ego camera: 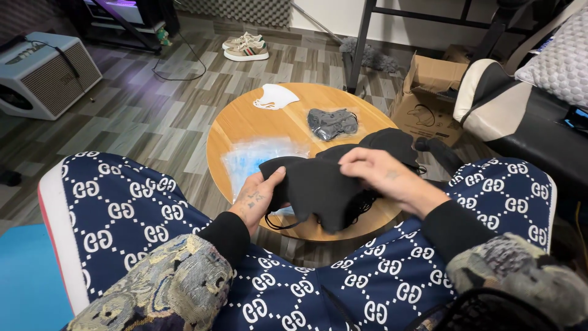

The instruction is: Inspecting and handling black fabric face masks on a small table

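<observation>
Both my hands hold a black cloth face mask (pixel 318 190) over the near edge of a round wooden table (pixel 239 122). My left hand (pixel 257 199) grips its left side, thumb on top. My right hand (pixel 383 178) pinches its right part from above. An ear loop hangs below the mask. More black masks (pixel 392 144) lie stacked just behind it on the table. A grey mask in a clear bag (pixel 332 122), a white mask (pixel 274 96) and a clear packet of blue masks (pixel 254 159) also lie on the table.
My knees in blue patterned trousers (pixel 141 202) frame the table. An open cardboard box (pixel 429 92) and a chair (pixel 520 110) stand at the right. A speaker cabinet (pixel 43 73) sits on the floor at the left, a pair of shoes (pixel 245 46) beyond the table.
</observation>
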